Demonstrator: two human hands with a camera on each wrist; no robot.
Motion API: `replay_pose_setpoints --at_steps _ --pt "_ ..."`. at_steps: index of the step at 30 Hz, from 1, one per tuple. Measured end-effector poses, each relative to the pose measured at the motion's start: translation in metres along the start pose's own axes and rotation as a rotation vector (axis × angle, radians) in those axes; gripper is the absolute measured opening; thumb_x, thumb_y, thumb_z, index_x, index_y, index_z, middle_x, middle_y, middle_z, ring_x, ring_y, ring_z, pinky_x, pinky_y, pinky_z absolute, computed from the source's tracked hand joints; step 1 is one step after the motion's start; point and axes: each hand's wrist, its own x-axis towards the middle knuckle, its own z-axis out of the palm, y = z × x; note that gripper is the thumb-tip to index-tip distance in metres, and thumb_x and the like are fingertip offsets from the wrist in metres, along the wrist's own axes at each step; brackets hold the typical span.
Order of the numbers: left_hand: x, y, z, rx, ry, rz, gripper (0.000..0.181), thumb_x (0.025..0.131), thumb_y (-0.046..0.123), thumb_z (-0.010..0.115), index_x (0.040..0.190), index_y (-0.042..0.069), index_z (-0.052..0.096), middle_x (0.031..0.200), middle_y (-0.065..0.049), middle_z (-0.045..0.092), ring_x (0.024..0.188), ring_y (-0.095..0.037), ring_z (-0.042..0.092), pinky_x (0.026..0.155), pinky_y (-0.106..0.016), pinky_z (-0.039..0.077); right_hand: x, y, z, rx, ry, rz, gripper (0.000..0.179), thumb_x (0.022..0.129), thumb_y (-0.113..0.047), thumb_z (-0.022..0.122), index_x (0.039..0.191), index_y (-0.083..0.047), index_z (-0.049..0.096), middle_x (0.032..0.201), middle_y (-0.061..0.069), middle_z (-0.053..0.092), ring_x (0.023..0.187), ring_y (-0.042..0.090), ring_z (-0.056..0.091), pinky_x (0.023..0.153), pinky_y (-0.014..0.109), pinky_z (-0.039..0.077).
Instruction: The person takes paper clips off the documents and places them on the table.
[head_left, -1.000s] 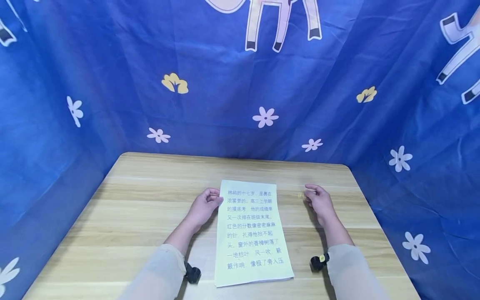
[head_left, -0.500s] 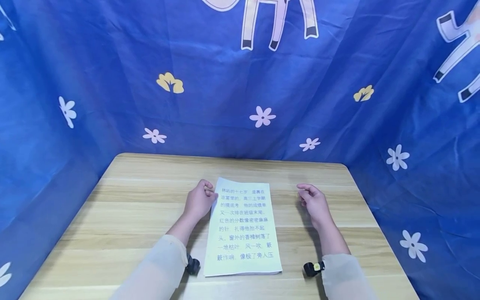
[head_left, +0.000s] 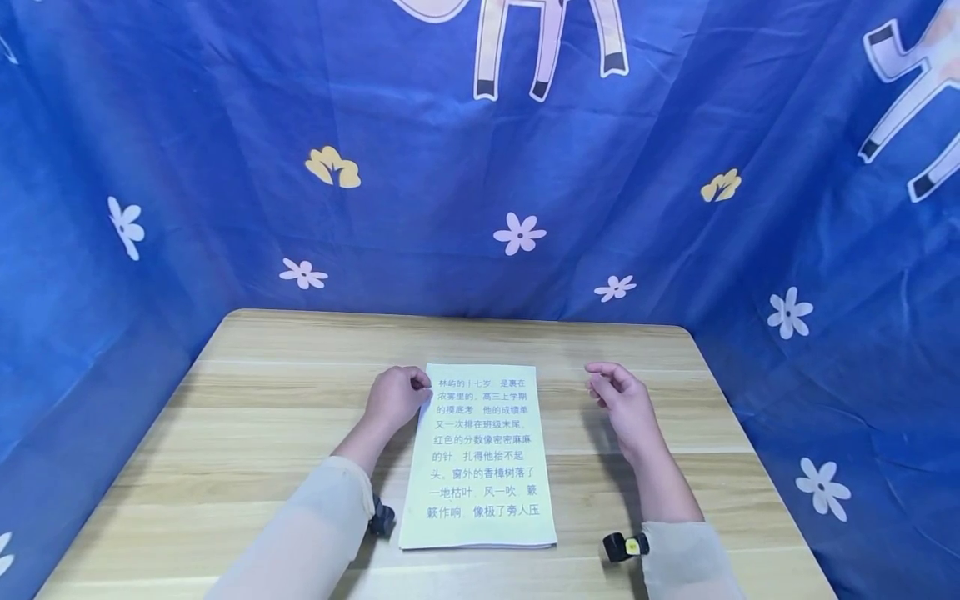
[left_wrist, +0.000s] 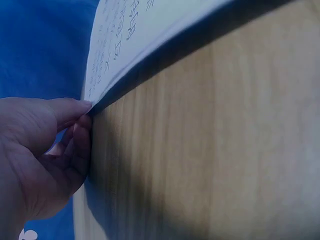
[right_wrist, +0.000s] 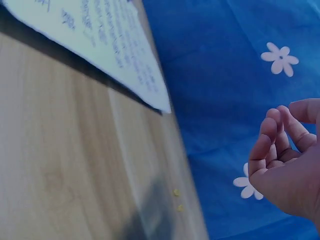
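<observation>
A stack of paper sheets (head_left: 482,467) printed with large Chinese characters lies upright-facing at the middle of the table. My left hand (head_left: 396,396) is at its upper left corner. In the left wrist view, the thumb and finger of that hand (left_wrist: 45,150) pinch the corner of the paper (left_wrist: 135,45). Off to the right, my right hand (head_left: 626,407) hovers over the wood, apart from the sheets. Its fingers are loosely curled, with nothing visible in them in the right wrist view. Two small yellow bits (right_wrist: 176,192) show on the table below that hand.
A light wood table (head_left: 262,417) with rounded far corners carries everything. Blue curtains (head_left: 420,183) with flowers and animal legs printed on them enclose its back and both sides. A black wrist camera (head_left: 624,547) sits at the right sleeve.
The head view has shifted slightly, so everything appears further left. The far left corner of the paper, raised half a second ago, now lies flatter. My left hand stays at that corner.
</observation>
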Motion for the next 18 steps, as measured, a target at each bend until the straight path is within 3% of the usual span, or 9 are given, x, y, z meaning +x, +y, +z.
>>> replay_pose_setpoints --at_steps 5,12,18 --pt "0.002 -0.001 -0.003 0.015 -0.033 -0.021 0.003 0.095 0.013 0.079 0.096 0.011 0.082 0.094 -0.005 0.08 0.092 -0.026 0.07 0.094 -0.049 0.054 -0.007 -0.01 0.004 -0.003 -0.011 -0.024 0.028 0.11 -0.01 0.059 0.134 0.001 0.066 0.089 -0.012 0.068 0.093 0.015 0.064 0.084 0.025 0.051" --pt "0.002 0.003 -0.007 0.054 -0.065 -0.057 0.006 0.095 0.013 0.078 0.092 0.012 0.082 0.091 -0.004 0.079 0.092 -0.028 0.07 0.095 -0.05 0.054 -0.009 -0.015 0.007 -0.024 -0.037 -0.044 0.027 0.111 -0.01 0.058 0.132 0.003 0.066 0.091 -0.009 0.07 0.094 0.017 0.065 0.083 0.023 0.052" --pt "0.001 0.005 -0.005 0.121 -0.079 -0.01 0.009 0.097 0.012 0.075 0.089 0.011 0.079 0.088 -0.005 0.078 0.086 -0.027 0.069 0.091 -0.048 0.055 -0.007 -0.019 0.01 -0.095 -0.077 -0.067 0.027 0.11 -0.013 0.06 0.131 0.002 0.068 0.097 -0.001 0.067 0.096 0.02 0.062 0.083 0.023 0.052"
